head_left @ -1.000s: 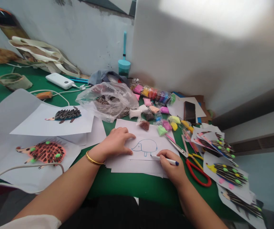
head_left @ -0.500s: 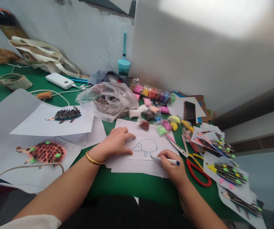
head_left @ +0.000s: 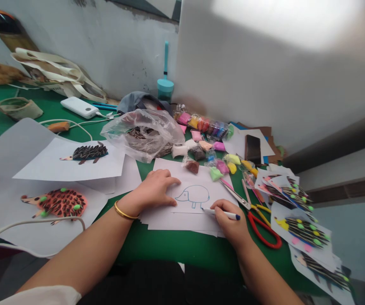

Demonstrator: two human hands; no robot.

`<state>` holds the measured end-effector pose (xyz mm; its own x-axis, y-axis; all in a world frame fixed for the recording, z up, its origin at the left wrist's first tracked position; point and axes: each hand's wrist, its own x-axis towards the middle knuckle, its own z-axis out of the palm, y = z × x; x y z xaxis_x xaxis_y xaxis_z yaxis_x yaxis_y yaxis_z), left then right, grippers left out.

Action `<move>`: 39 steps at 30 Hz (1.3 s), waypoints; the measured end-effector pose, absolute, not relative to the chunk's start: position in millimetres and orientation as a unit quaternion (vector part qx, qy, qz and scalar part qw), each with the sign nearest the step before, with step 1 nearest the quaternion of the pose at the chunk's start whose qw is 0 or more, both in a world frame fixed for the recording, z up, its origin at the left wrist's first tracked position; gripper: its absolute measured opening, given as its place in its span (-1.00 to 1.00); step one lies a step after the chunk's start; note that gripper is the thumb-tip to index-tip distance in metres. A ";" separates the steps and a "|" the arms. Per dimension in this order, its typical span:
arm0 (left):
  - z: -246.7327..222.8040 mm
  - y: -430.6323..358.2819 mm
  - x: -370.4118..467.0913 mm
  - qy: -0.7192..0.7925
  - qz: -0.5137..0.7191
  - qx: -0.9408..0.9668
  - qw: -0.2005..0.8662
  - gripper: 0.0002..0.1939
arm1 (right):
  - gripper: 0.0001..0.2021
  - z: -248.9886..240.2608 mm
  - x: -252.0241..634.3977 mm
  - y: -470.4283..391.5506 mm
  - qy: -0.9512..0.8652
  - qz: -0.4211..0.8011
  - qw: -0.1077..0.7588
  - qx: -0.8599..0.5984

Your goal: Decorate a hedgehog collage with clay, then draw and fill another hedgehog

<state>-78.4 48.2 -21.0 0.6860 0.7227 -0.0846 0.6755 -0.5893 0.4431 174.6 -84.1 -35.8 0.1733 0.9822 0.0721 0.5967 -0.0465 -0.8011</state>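
Note:
A white sheet point(head_left: 166, 220) lies in front of me on other sheets, bearing a blue outline of a hedgehog point(head_left: 198, 194) with a pointed snout, rounded body and short legs. My left hand point(head_left: 160, 188) rests on the sheet's left part, thumb and forefinger spread beside the snout, holding nothing. My right hand point(head_left: 231, 218) is closed round a white marker with a blue end point(head_left: 223, 213). The marker's tip touches or nearly touches the paper at the rear leg. A straight line runs below the legs.
Scissors with red handles point(head_left: 265, 237) lie right of my right hand. Bagged coloured clay point(head_left: 223, 166) and a plastic bag of seeds point(head_left: 144, 137) sit behind the paper. Decorated hedgehog pictures point(head_left: 303, 228) lie right, others point(head_left: 58, 203) left, near a white cable point(head_left: 42, 223).
The marker's tip has shifted very slightly right, with a little more blue line at the rear leg. My left hand has stayed in place.

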 end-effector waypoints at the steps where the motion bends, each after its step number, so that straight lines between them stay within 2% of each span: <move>1: -21.2 48.2 -78.5 0.392 0.053 0.890 0.226 -0.34 | -0.83 -36.3 175.0 -84.1 -0.586 0.264 0.365 -0.673; 25: -22.6 48.7 -78.6 0.391 0.054 0.892 0.222 -0.33 | -0.83 -38.3 176.2 -83.1 -0.584 0.236 0.352 -0.692; 39: -22.9 48.2 -79.0 0.390 0.055 0.891 0.226 -0.33 | -0.81 -37.1 176.4 -85.9 -0.542 0.272 0.398 -0.688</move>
<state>-79.0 48.2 -22.9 0.6903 0.7191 -0.0791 0.6696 -0.5937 0.4462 176.4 -85.9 -37.1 0.2649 0.9626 0.0567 0.5291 -0.0959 -0.8431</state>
